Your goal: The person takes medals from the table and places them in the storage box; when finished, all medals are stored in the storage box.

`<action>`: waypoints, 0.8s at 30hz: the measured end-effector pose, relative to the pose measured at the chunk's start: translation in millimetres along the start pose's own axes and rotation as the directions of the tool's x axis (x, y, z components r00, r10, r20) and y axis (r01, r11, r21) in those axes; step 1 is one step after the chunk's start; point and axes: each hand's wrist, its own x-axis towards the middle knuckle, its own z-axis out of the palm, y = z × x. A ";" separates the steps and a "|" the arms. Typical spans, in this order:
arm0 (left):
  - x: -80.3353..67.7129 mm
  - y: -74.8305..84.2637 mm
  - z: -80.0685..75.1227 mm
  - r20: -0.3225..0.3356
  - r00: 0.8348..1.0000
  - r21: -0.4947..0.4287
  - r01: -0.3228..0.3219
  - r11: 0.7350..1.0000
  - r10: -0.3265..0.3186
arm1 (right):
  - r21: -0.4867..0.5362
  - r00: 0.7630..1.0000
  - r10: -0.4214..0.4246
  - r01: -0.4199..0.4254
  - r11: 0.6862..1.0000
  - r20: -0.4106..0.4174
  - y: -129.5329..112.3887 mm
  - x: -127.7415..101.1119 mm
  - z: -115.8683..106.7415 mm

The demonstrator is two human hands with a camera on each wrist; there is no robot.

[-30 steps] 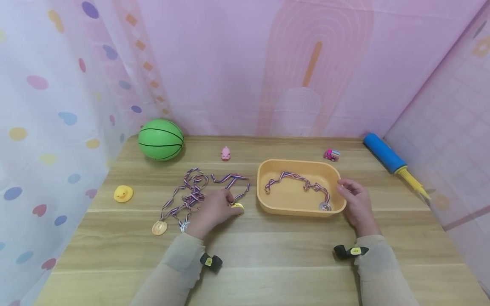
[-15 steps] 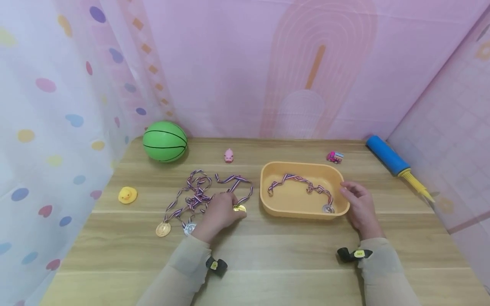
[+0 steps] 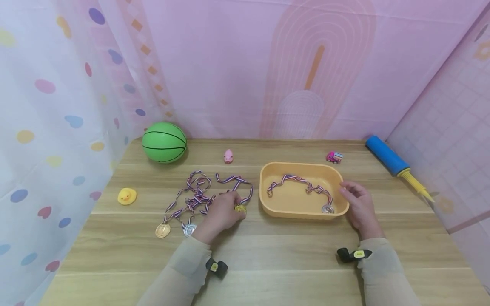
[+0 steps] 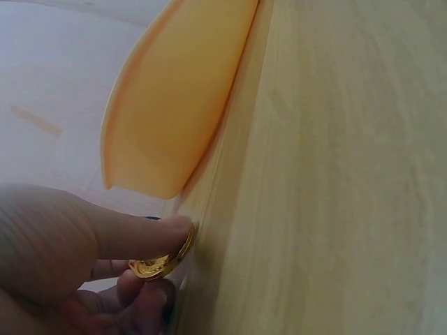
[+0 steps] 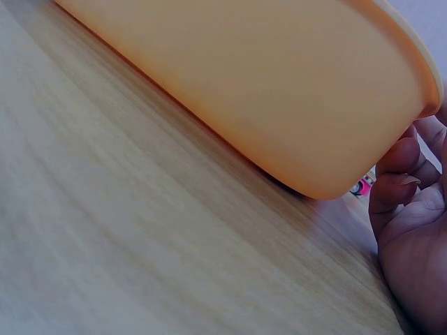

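Head view: gold medal [image 3: 240,208], small round disc w/ striped ribbon [image 3: 233,183], lies on the desk [image 3: 268,255] just left of the orange tub [image 3: 302,211]. Left hand [image 3: 219,212] curls over it, fingers pinching the disc. Right hand [image 3: 360,206] rests relaxed against the tub's right end. In the tub: silver medal [image 3: 327,208] w/ ribbon.
Left wrist: thumb & fingertips [image 4: 143,237] pinch the gold disc at desk level, tub just beyond.
Right wrist: fingers loosely bent beside tub wall, holding nothing.

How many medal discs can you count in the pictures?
4: silver medal in the orange tub; gold medal pinched by left hand; gold and silver on table. Others may be hidden.
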 end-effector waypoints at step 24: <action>7.4 -5.6 -5.1 -0.070 0.997 -0.161 0.023 0.987 -0.035 | -0.022 1.000 0.002 -0.002 1.000 0.005 -0.3 0.2 -1.5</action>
